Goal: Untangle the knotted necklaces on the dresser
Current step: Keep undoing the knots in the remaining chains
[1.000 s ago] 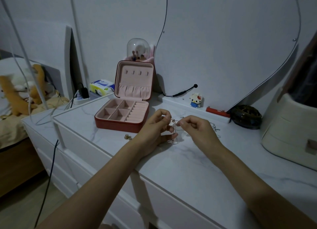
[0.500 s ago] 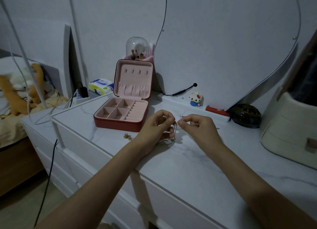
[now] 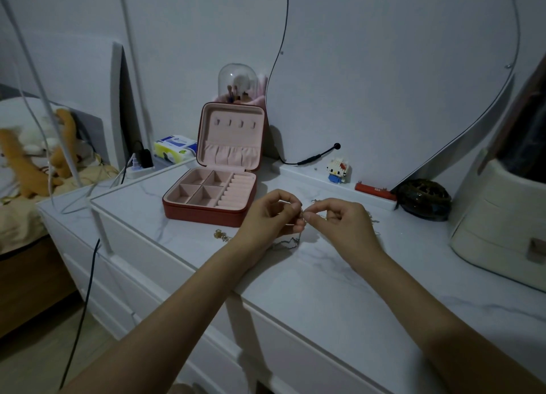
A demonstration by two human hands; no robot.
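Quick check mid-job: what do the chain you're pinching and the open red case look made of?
Thin silver necklace chain: probably metal; fine glinting links, finish unclear in dim light. Open red jewellery case: likely faux leather, smooth matte shell; pink lining looks like soft velvet. Left hand and right hand pinch the chain.

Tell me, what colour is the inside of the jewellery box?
Pale pink lining inside the jewellery box, seen in the head view.

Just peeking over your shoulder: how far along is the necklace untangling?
Nothing looks finished: the jewelry box stands open, its compartments bare. In hand: the left hand and right hand pinch the chains together at one spot above the dresser. Left: a loop trails below, more chain lies beyond the right hand, and a gold piece waits nearby.
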